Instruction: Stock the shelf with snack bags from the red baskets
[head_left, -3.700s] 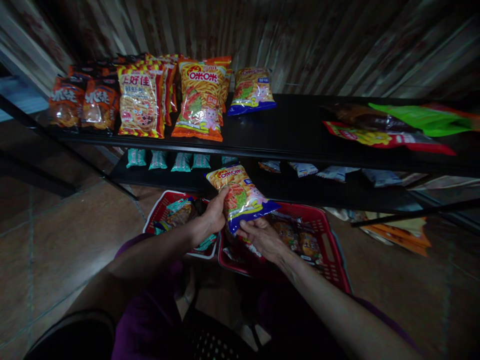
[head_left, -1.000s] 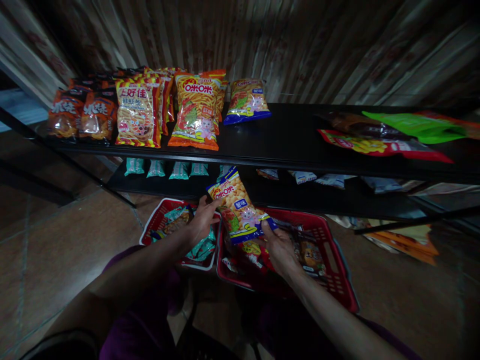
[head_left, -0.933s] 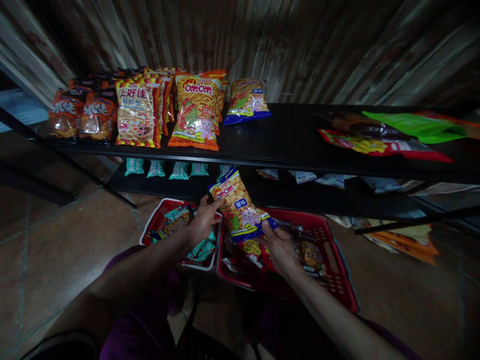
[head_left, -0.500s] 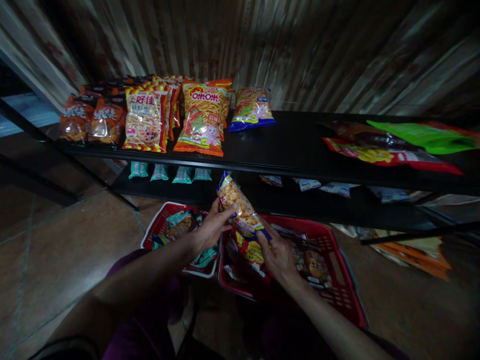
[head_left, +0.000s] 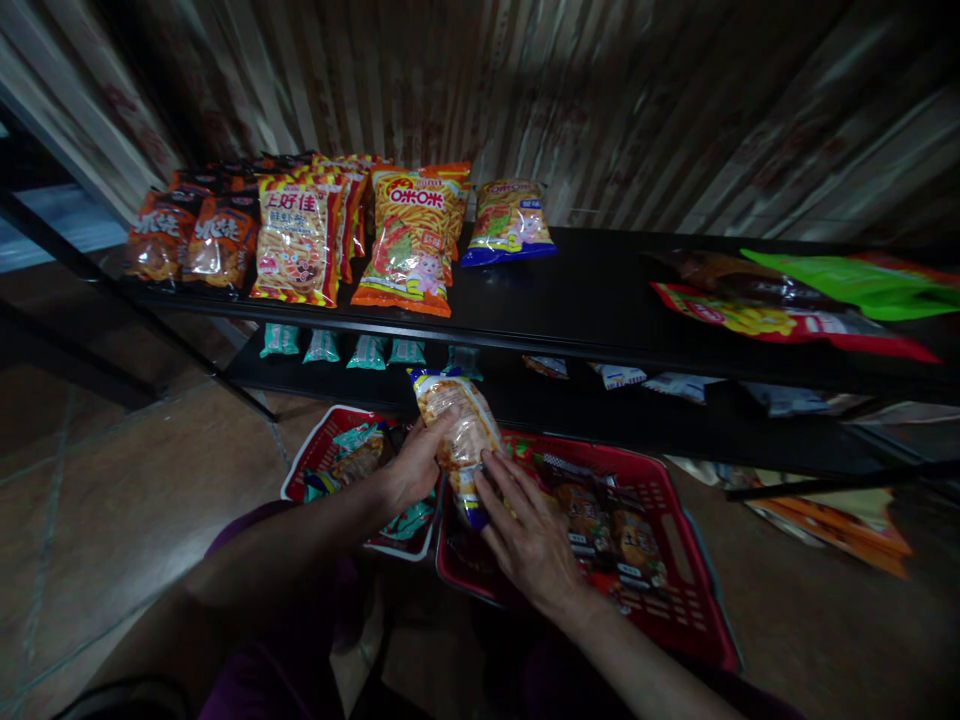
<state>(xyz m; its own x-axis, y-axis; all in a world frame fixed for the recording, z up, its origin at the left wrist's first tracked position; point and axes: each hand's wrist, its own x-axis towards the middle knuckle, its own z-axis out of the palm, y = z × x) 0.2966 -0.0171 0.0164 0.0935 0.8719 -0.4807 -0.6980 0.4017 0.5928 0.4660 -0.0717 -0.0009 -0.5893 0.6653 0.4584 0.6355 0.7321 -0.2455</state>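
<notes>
Both my hands hold one snack bag (head_left: 459,432) upright above the red basket (head_left: 675,590); its plain, see-through side faces me, with a blue bottom edge. My left hand (head_left: 415,462) grips the bag's left side, fingers curled around it. My right hand (head_left: 525,528) is at its lower right, fingers pressed on the bag. Several more snack packs (head_left: 592,510) lie in that basket.
A second red basket (head_left: 315,450) with packs stands to the left. The black top shelf (head_left: 585,320) carries rows of snack bags (head_left: 409,240) at left, a blue-edged bag (head_left: 508,220), and flat packs (head_left: 787,300) at right. Small teal packets (head_left: 345,350) line the lower shelf.
The bag has been turned over: its printed front faced me a second ago, now the plain back does. My right hand slid from under it to its right side. The view shifted slightly.
</notes>
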